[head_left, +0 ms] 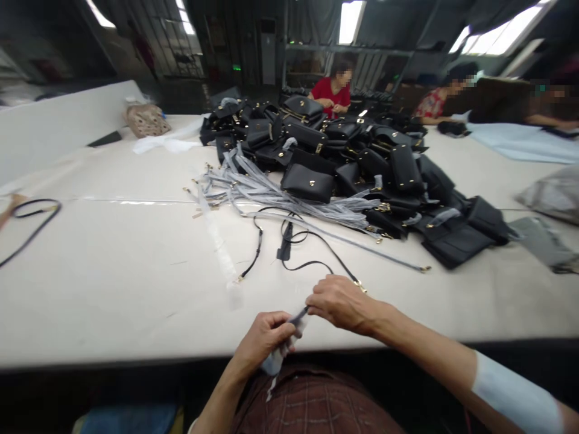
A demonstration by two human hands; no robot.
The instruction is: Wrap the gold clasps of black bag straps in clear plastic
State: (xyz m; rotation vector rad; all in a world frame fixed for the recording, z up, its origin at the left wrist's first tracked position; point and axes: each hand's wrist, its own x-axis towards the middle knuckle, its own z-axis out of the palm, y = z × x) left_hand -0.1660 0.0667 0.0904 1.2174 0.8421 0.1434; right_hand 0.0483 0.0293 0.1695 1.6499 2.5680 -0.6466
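At the table's near edge, my left hand (262, 343) pinches a thin black strap (299, 315) together with crumpled clear plastic wrap (272, 364) that hangs below the fingers. Closed on the strap's other visible end is my right hand (339, 303), slightly higher and to the right. Just beyond my hands lies a loose black strap (316, 236) with gold clasps, looped on the table. A small dark flat piece (284, 244) sits among its loops. Several plastic-wrapped straps (253, 187) are heaped farther back. My fingers hide part of the held strap.
A large pile of black handbags (307, 182) covers the middle back of the white table (113, 289). At far left, another person's hand (8, 211) is beside a dark strap (43, 226). A person in red (332, 93) is behind the pile; others are at right.
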